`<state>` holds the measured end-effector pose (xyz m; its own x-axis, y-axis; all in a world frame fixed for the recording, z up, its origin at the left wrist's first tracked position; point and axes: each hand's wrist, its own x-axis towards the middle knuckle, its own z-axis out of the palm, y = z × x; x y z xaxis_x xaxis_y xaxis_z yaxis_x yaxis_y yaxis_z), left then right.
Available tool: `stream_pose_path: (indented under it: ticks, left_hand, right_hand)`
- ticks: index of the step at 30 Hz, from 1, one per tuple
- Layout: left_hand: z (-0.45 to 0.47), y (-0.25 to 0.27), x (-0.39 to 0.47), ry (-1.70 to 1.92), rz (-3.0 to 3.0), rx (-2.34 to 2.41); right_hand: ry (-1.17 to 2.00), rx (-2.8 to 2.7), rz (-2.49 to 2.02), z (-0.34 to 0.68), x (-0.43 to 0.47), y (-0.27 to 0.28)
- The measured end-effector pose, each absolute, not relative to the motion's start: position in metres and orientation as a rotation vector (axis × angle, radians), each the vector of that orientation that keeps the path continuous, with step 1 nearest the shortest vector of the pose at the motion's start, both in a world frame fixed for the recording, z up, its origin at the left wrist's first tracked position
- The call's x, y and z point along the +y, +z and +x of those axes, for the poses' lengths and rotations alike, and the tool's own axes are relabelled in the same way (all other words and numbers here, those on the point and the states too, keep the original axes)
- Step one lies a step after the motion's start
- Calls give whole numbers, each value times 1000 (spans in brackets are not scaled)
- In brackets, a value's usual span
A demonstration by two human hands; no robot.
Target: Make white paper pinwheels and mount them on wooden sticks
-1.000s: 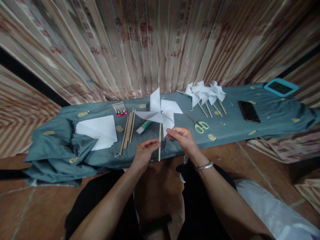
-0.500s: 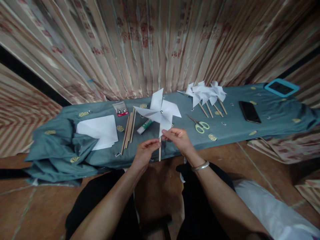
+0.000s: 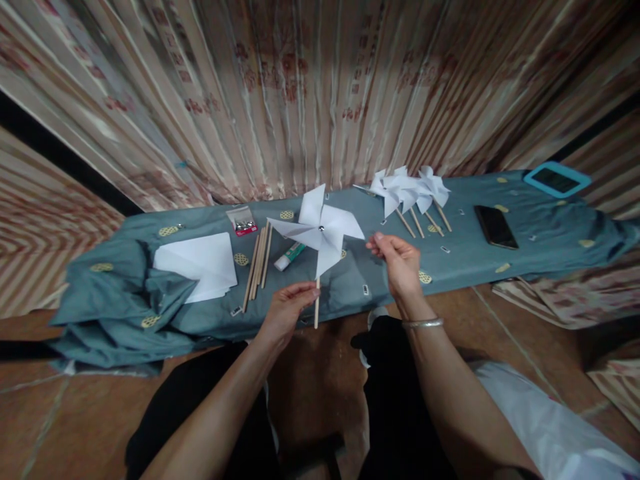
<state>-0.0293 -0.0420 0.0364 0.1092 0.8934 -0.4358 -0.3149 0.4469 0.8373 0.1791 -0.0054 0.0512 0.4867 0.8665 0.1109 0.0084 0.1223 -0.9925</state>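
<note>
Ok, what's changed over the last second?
The right hand has come off the lower blade of the pinwheel and moved right and forward, hiding the scissors. The left hand still grips the pinwheel's stick; the phone and paper sheets stayed put.

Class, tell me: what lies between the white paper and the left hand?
In the head view, wooden sticks lie on the cloth between the white paper and the left hand, which holds the pinwheel by its stick.
</note>
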Motion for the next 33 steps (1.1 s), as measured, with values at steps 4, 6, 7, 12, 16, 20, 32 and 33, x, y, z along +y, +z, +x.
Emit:
stream_pose_path:
  ticks: [4,6,7,12,16,20,32,33]
  left_hand:
    - [-29,36,-44,956,659,1106]
    - [-29,36,-44,937,663,1091]
    - [-29,35,-45,927,666,1086]
    - [-29,33,-44,925,683,1081]
    - [-30,32,-43,960,689,1090]
    - [-30,31,-42,982,681,1111]
    - [-28,30,-41,1030,640,1150]
    - [-28,29,-41,1034,636,1153]
  right_hand:
    - [635,-888,-1301,187,1,48]
    - [644,-897,-1297,188,2,47]
    - [661,-898,-1295,188,2,47]
    - [706,-906,-1317,185,2,44]
    - [732,-905,-1303,182,1,44]
    - [794,-903,-1316,176,-2,48]
    - [914,-890,-1322,157,-13,54]
    - [929,-886,-1317,156,-14,54]
